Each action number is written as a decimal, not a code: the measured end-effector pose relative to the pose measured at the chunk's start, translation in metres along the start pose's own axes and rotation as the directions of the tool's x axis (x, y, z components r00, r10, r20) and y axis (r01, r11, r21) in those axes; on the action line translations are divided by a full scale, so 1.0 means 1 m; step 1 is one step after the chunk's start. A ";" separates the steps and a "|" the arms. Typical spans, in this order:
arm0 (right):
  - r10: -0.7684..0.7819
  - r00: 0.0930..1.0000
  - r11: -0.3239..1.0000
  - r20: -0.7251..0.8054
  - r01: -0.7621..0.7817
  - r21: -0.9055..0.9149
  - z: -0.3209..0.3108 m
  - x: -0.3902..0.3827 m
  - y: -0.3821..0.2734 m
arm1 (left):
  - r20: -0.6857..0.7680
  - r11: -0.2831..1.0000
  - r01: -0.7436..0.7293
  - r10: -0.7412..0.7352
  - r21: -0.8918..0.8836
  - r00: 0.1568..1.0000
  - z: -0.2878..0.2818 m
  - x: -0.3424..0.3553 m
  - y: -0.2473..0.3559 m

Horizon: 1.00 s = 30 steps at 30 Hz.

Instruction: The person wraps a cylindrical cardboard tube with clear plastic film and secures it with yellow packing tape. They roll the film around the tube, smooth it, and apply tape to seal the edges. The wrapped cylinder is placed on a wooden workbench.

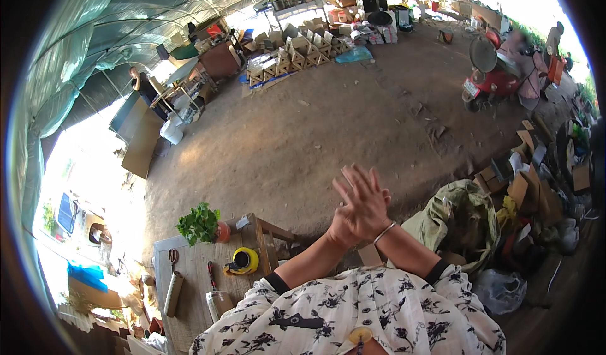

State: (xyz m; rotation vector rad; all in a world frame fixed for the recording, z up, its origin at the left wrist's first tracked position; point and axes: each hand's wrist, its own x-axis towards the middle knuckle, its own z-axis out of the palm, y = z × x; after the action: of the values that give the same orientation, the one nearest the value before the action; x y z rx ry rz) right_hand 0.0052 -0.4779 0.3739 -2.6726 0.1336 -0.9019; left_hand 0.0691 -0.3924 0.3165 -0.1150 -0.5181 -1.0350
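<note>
My left hand (343, 227) and my right hand (368, 208) are pressed against each other in front of my chest, above the dirt floor. The right one, with a silver bangle (384, 232) at its wrist, lies over the left and hides most of it. Its fingers are stretched out and spread. Only parts of the left fingers show, and they look extended too. I see no object between the hands. To their left stands a wooden table (192, 279) with a leafy green plant (199, 223) in a reddish pot (223, 232) at its far edge.
The table also bears scissors (173, 258), a yellow-and-black round item (243, 261) and a red-and-black tool (211, 273). At right lie a green sack (442, 219) and heaped scrap cardboard (530, 191). Farther off are a red scooter (495, 77), stacked triangular pieces (293, 58) and a person (145, 86).
</note>
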 end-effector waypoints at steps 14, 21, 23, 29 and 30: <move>0.192 0.958 0.981 -0.213 -0.195 0.005 -0.001 0.026 0.070 | -0.444 0.916 0.369 -0.268 0.158 0.855 0.007 0.051 -0.023; 0.299 0.917 0.946 -0.263 -0.320 -0.043 -0.013 -0.063 0.112 | -0.499 0.777 0.613 -0.477 0.146 0.723 -0.070 0.020 -0.030; 0.373 0.800 0.919 -0.470 -0.387 0.070 -0.031 -0.080 0.139 | -0.653 0.763 0.639 -0.433 0.102 0.621 -0.042 0.045 -0.066; 0.589 0.550 0.777 -0.591 -0.586 0.229 -0.098 -0.153 0.197 | -0.645 0.711 0.703 -0.542 -0.011 0.538 -0.014 0.096 -0.118; 0.579 0.586 0.780 -0.567 -0.600 0.176 -0.095 -0.150 0.192 | -0.673 0.719 0.695 -0.514 0.000 0.532 -0.022 0.092 -0.109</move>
State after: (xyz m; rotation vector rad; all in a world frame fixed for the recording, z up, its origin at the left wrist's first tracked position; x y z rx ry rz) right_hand -0.1689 -0.6568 0.2966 -1.9989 1.1257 -1.4401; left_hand 0.0226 -0.5290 0.3235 0.7187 -0.0391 -1.5955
